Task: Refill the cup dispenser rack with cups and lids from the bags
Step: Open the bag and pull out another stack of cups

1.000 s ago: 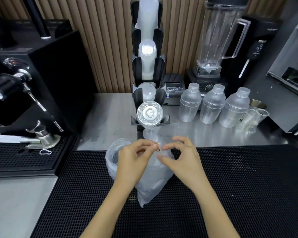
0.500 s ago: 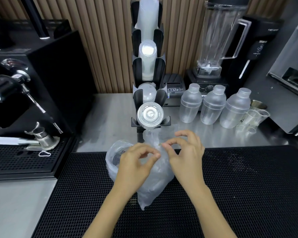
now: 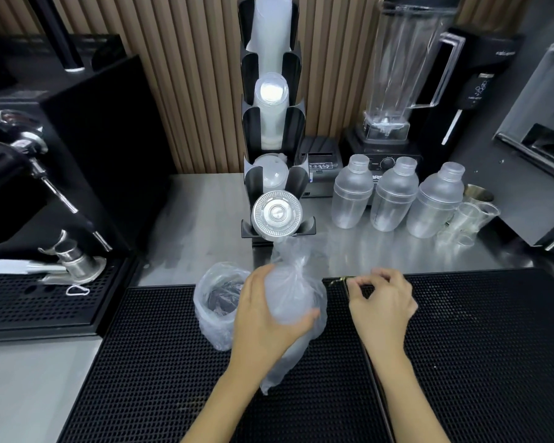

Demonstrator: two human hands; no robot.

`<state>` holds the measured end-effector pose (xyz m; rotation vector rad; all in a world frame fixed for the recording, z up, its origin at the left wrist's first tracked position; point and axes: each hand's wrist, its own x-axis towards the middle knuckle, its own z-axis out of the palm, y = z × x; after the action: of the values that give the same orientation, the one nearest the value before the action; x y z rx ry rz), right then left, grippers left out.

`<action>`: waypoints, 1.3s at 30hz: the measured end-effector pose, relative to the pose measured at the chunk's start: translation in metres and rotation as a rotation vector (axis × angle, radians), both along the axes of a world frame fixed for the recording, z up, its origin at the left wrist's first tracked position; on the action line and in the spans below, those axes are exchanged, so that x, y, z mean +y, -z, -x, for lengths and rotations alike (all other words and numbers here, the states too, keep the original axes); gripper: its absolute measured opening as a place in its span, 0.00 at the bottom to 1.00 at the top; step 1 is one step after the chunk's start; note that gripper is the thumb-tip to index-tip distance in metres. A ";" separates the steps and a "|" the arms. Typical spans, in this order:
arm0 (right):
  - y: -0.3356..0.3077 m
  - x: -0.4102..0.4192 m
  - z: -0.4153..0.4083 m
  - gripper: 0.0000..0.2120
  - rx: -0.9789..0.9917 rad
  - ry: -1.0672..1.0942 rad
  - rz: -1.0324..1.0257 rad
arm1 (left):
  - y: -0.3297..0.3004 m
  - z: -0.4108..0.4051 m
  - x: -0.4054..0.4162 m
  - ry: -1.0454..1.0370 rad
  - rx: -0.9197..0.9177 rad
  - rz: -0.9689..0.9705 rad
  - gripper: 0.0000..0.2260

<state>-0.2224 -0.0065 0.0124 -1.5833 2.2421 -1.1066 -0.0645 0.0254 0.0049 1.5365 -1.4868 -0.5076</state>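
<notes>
Left of the tall black cup dispenser rack [image 3: 271,174], an open clear plastic bag [image 3: 216,311] holding dark items stands on the black perforated rubber mat [image 3: 160,372]. In front of the rack, the left hand [image 3: 269,318] wraps its fingers round a translucent bag of cups [image 3: 296,302]. Right of that, the right hand [image 3: 381,302] pinches a small gold twist tie [image 3: 341,279], fingertips together.

Black dispenser rack [image 3: 271,129] upright at the back of the bench [image 3: 199,225] — frosted cup stacks in the upper slots, a ribbed clear lid [image 3: 277,215] facing out at the bottom. Translucent bag of cups [image 3: 296,302] lying on the black mat just before the rack, neck bunched toward it — gripped by the left hand [image 3: 266,318]. Second bag [image 3: 216,305] just left, mouth open, dark contents unclear
</notes>
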 end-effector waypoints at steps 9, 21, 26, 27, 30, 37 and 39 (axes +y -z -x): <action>0.041 0.003 -0.005 0.15 0.096 -0.140 -0.488 | 0.059 -0.018 0.021 0.134 0.137 -0.205 0.45; -0.002 -0.079 -0.014 0.18 -0.902 -0.497 -0.436 | -0.015 -0.033 0.000 0.247 0.317 -0.278 0.46; -0.029 -0.067 -0.013 0.06 -0.868 -0.682 -0.113 | -0.070 -0.039 -0.012 0.250 0.066 0.043 0.25; -0.042 -0.062 -0.013 0.08 -0.822 -0.755 -0.045 | -0.083 -0.042 -0.017 0.266 -0.030 0.132 0.24; -0.082 -0.042 -0.012 0.11 -0.716 -0.980 0.081 | -0.119 -0.043 -0.036 0.395 -0.300 0.314 0.25; -0.127 -0.019 -0.027 0.03 -0.564 -1.179 0.098 | -0.164 -0.044 -0.074 0.536 -1.002 0.658 0.13; -0.124 -0.017 -0.029 0.09 -0.542 -1.146 0.038 | -0.172 -0.049 -0.073 0.556 -0.960 0.739 0.16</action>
<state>-0.1935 -0.0239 0.1366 -1.8276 0.7234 -0.9857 -0.0154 -0.0480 0.1767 0.7343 -2.4704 0.5578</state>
